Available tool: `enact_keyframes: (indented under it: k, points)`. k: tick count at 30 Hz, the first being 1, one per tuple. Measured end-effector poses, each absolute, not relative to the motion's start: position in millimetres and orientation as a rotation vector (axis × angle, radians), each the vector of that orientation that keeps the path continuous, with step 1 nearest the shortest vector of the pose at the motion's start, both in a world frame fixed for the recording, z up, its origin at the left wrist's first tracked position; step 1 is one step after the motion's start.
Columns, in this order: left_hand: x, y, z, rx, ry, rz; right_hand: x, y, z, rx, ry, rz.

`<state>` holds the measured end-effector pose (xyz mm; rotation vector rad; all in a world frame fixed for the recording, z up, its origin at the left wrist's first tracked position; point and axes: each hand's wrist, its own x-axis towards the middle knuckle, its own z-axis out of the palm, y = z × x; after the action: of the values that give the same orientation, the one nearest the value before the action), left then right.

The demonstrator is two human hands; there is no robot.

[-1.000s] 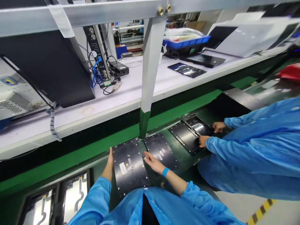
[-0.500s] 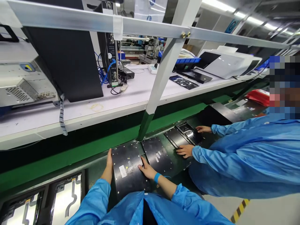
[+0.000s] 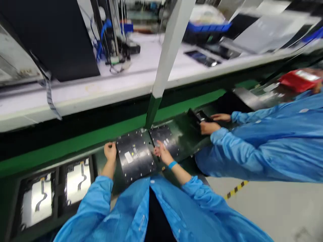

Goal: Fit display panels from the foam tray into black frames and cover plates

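A black plate (image 3: 137, 161) with a white label and light dots along its edges lies on the dark green surface in front of me. My left hand (image 3: 110, 151) is at the plate's upper left corner, its fingers curled together; what they hold, if anything, is too small to name. Over the gap on the plate's right side is my right hand (image 3: 163, 154), palm partly turned up and fingers partly spread, with a thin dark item near the fingertips. A second black plate (image 3: 168, 137) lies just beyond that hand.
At the left lies a black frame (image 3: 60, 191) with two silver panels. A co-worker's hands (image 3: 210, 127) hold a dark part at the right. A white and green post (image 3: 163, 70) rises behind the plates, before a white shelf (image 3: 121, 90).
The view has tilted down. My left hand has curled its fingers, and my right hand has turned its palm up. The co-worker has lifted a dark part off the surface.
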<state>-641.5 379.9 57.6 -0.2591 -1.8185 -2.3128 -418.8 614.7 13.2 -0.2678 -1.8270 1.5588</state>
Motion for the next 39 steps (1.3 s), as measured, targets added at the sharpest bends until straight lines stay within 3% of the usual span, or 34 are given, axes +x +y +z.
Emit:
enact_keyframes:
  k: [6, 13, 25, 39]
  points:
    - [-630, 409, 65, -0.699, -1.92, -1.294, -366, 656, 0, -0.209, -1.533, 1.696]
    - [-596, 485, 92, -1.029, -2.102, -0.839, -390, 652, 1, -0.086, -1.47, 1.923]
    - [-598, 489, 88, -0.908, -2.159, -0.777, -414, 663, -7, -0.02, -1.517, 2.102]
    - [-590, 481, 93, -0.936, -2.141, -0.852, -420, 658, 8, -0.014, -1.608, 2.02]
